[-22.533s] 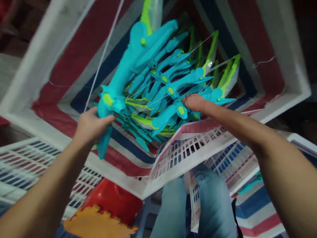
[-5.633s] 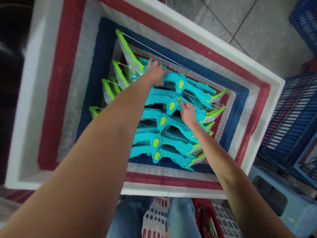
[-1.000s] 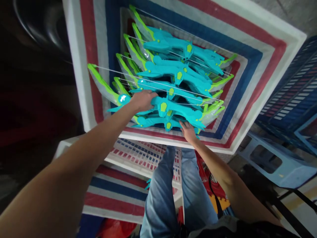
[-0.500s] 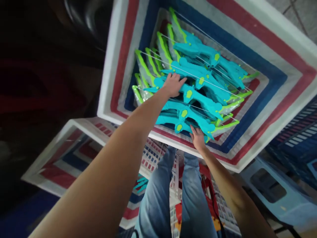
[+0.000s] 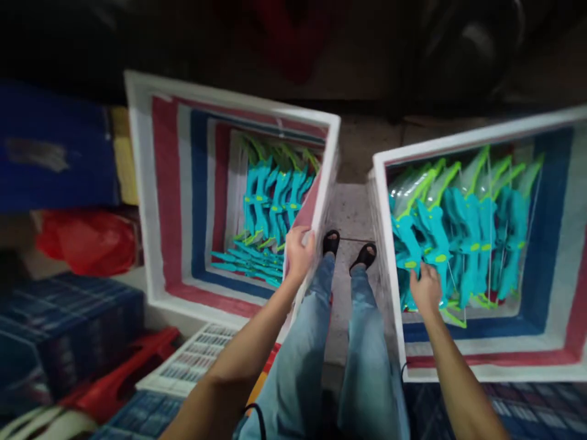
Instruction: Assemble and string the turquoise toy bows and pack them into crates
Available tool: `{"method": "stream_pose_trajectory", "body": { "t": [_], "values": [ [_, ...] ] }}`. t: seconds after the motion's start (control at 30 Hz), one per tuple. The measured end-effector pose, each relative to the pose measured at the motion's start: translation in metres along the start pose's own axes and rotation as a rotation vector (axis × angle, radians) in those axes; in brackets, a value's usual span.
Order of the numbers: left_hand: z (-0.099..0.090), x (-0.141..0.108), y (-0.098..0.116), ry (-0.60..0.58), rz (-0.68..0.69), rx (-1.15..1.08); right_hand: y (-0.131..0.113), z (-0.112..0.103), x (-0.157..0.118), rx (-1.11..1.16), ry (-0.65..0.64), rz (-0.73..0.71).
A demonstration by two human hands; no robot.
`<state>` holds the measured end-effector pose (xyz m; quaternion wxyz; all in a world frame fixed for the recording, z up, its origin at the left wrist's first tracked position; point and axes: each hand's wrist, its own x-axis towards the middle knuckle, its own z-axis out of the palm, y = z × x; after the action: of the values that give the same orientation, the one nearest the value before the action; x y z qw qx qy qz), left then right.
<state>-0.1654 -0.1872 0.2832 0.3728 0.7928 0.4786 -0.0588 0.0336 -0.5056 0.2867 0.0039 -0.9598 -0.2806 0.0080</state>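
Observation:
My left hand (image 5: 300,252) is at the near right corner of a striped basket (image 5: 158,201), its fingers curled over the white rim. Inside that basket stand several turquoise toy bows (image 5: 275,198) with lime-green limbs. Loose turquoise pieces (image 5: 247,263) lie along the near side of the same basket. My right hand (image 5: 427,288) reaches into a second striped basket (image 5: 553,226), touching the grip area of a turquoise toy bow (image 5: 433,229) near the left wall. Its thumb and fingers are slightly apart. More toy bows stand packed in a row to its right, some in clear wrapping.
Between the two baskets runs a strip of grey floor (image 5: 348,208), where my sandalled feet (image 5: 362,256) stand. At left are a red plastic bag (image 5: 87,241), a blue box (image 5: 55,146) and a dark blue checked bag (image 5: 77,330). A white crate (image 5: 192,360) is at lower left.
The view has turned, and both baskets now show side by side. My left hand has gone from the bows to the other basket's rim. My right hand stays among the bows.

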Motion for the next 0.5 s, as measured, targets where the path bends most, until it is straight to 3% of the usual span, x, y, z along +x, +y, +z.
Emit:
{"method": "stream_pose_trajectory", "body": {
  "t": [0.1, 0.2, 0.3, 0.37, 0.43, 0.5],
  "values": [
    [0.006, 0.008, -0.098, -0.02, -0.264, -0.111, -0.096, -0.03, 0.074, 0.017, 0.177, -0.313],
    [0.027, 0.024, -0.169, -0.047, -0.426, -0.193, -0.232, -0.012, 0.142, 0.008, 0.114, -0.686],
    [0.051, 0.063, -0.221, -0.024, -0.541, -0.241, -0.363, 0.058, 0.184, -0.119, -0.099, -1.011],
    [0.066, 0.101, -0.252, 0.009, -0.578, -0.267, -0.429, 0.121, 0.198, -0.238, -0.256, -1.184],
    [0.081, 0.143, -0.281, 0.048, -0.58, -0.291, -0.473, 0.185, 0.202, -0.37, -0.418, -1.309],
    [0.097, 0.182, -0.307, 0.078, -0.579, -0.309, -0.5, 0.239, 0.2, -0.488, -0.545, -1.361]
  ]
}}
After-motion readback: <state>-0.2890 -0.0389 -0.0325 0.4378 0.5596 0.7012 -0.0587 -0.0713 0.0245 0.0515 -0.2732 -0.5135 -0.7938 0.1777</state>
